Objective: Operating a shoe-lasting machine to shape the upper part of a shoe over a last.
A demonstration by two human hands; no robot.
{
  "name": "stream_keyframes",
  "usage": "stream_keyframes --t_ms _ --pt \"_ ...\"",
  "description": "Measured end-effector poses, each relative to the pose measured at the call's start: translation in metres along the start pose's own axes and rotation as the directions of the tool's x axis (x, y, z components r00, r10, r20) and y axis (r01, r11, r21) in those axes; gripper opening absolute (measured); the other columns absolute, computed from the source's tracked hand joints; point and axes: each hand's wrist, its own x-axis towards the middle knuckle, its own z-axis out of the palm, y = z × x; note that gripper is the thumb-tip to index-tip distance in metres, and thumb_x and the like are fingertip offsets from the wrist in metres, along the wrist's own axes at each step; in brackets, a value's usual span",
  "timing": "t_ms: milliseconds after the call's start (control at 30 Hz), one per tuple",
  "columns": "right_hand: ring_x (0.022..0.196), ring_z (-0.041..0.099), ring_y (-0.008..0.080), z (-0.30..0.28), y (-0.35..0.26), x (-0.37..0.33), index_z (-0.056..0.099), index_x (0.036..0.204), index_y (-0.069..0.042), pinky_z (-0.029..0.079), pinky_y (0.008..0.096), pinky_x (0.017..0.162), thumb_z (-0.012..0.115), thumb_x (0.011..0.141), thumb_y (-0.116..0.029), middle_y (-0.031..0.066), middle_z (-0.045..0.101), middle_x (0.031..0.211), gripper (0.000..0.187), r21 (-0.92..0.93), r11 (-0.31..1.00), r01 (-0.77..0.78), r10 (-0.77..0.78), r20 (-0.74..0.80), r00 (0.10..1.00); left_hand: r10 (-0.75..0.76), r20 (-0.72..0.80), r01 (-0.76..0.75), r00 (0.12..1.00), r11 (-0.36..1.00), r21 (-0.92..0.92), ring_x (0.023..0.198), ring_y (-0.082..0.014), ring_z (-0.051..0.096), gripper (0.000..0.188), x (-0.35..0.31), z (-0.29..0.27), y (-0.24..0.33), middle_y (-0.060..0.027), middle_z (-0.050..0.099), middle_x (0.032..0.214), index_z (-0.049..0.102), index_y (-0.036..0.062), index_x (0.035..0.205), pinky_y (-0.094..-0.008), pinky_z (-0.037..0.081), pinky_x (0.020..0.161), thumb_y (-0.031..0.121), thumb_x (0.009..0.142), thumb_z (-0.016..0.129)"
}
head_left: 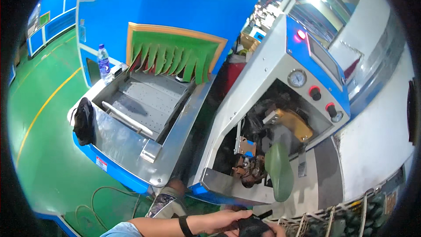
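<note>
At the lower edge, my left hand point(224, 220), with a black band on the wrist, is closed on a black shoe upper point(253, 227). My right hand point(277, 229), mostly cut off by the picture's edge, grips the upper's other side. A dark strip or tab sticks out of it to the right. Just beyond my hands, a green shoe-last-shaped form point(279, 173) stands on the front of a grey and blue machine point(228, 136). Behind it are a yellow-brown curved pad point(294, 125) and metal clamp parts point(248, 169).
On the left stands a blue machine with a metal tray point(149, 96) and a green strip curtain point(175, 57). A black shoe point(84, 120) and a water bottle point(104, 63) rest on its edge. A rack point(333, 219) holding dark items is at lower right. A hose point(94, 202) lies on the floor.
</note>
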Motion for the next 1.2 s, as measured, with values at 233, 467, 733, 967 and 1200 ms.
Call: stream_keyframes --t_ms 233,467,733,967,1200 --pt "0.107 0.067 0.0377 0.007 0.044 0.142 0.051 0.135 0.007 0.058 0.0472 0.093 0.058 0.100 -0.022 0.0287 0.060 0.126 0.046 0.906 -0.369 -0.206 0.334 0.336 0.881 0.147 -0.347 0.034 0.926 0.884 0.466 0.087 -0.0128 0.058 0.050 -0.024 0.002 -0.010 -0.0022 0.066 0.098 0.066 -0.0022 0.115 -0.0268 0.047 0.079 0.039 0.088 0.071" --pt "0.091 0.071 0.0323 0.002 0.041 0.038 0.033 0.154 -0.008 0.058 0.0401 0.073 0.063 0.096 -0.009 0.0178 0.062 0.121 0.066 0.957 -0.203 0.209 0.419 -0.108 0.902 0.298 -0.536 0.037 0.790 0.850 0.526 0.083 -0.0171 0.062 0.033 -0.041 0.035 -0.015 -0.0060 0.069 0.099 0.067 -0.0005 0.111 -0.0296 0.050 0.075 0.026 0.092 0.064" --pt "0.067 0.069 0.0247 0.029 -0.002 -0.349 0.052 0.128 -0.007 0.046 0.0276 0.042 0.056 0.098 -0.024 0.0223 0.069 0.101 0.034 0.900 0.183 0.396 0.982 -0.150 -0.112 0.333 -0.297 0.021 0.895 0.635 0.772 0.090 -0.0206 0.063 0.035 0.003 0.044 -0.048 -0.0118 0.068 0.107 0.065 -0.0056 0.116 -0.0329 0.051 0.082 0.018 0.091 0.065" --pt "0.048 0.055 0.0131 0.065 -0.115 -0.590 0.065 0.095 -0.008 0.043 0.0209 0.039 0.055 0.097 -0.038 0.0081 0.065 0.072 0.031 0.321 0.643 0.695 0.736 -0.012 -0.677 0.275 -0.443 0.142 0.853 0.695 0.705 0.091 -0.0264 0.061 0.049 0.028 0.075 -0.059 -0.0159 0.068 0.110 0.063 -0.0090 0.118 -0.0392 0.048 0.080 0.030 0.089 0.069" --pt "0.062 0.059 0.0170 0.064 -0.078 -0.763 0.062 0.097 -0.005 0.051 0.0293 0.051 0.052 0.098 -0.034 0.0114 0.067 0.083 0.031 0.203 0.886 0.417 0.439 -0.075 -0.896 0.296 -0.437 0.276 0.850 0.455 0.846 0.089 -0.0278 0.060 0.049 0.035 0.104 -0.067 -0.0180 0.068 0.109 0.064 -0.0103 0.117 -0.0423 0.047 0.078 0.032 0.092 0.066"
